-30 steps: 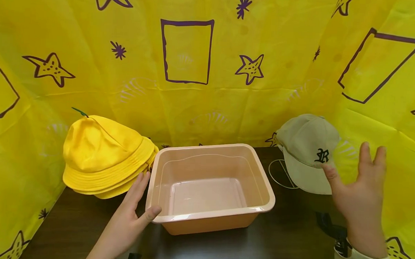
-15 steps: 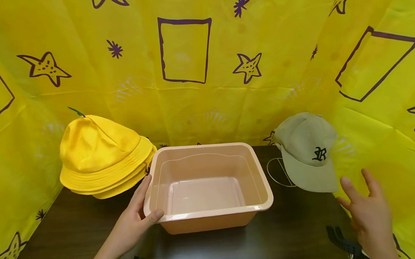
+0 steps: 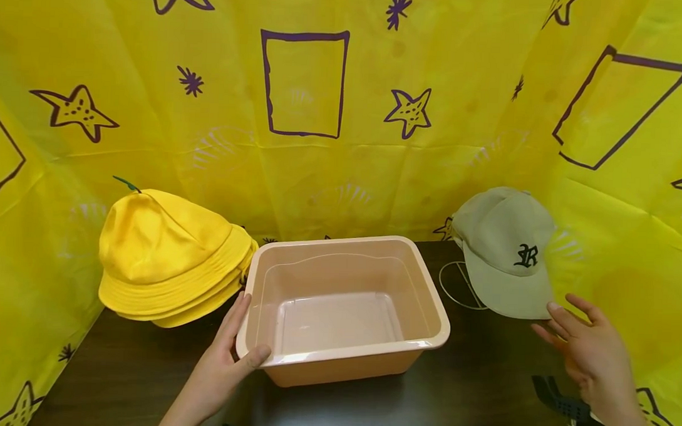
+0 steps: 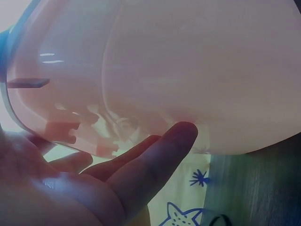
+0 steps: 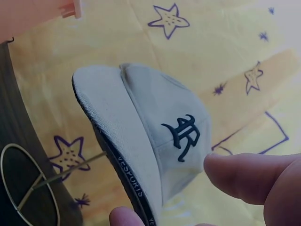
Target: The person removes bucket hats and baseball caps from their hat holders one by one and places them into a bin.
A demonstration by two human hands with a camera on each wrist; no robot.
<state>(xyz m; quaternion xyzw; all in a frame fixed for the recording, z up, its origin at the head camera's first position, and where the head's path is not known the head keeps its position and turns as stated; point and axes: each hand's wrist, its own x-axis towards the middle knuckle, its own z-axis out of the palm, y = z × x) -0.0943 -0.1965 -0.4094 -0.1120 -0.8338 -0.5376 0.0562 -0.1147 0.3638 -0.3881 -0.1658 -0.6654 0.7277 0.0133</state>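
With the left hand (image 3: pixel 208 366), holds the near left corner of a pale peach, rectangular plastic basin (image 3: pixel 343 323), with thumb over the near rim and fingers along the outer left side, probably to keep it from sliding on the dark brown wooden table (image 3: pixel 471 362). Has the right hand (image 3: pixel 599 363) well apart from the left, beside the near right corner of the brim of a grey-beige fabric cap (image 3: pixel 504 234) with a black letter mark. Holds thumb and fingers separated there, clamped on nothing; from these angles, cannot tell surely whether touching the brim. Under the cap, has a thin, pale wire stand (image 5: pixel 70 170), seemingly for propping it up and keeping its round shape. At the left of the basin, has a nested stack of bright yellow fabric bucket hats (image 3: pixel 170 257), apparently piled to take little room. Between hats and cap, has the basin mouth upward, accessible from both sides.
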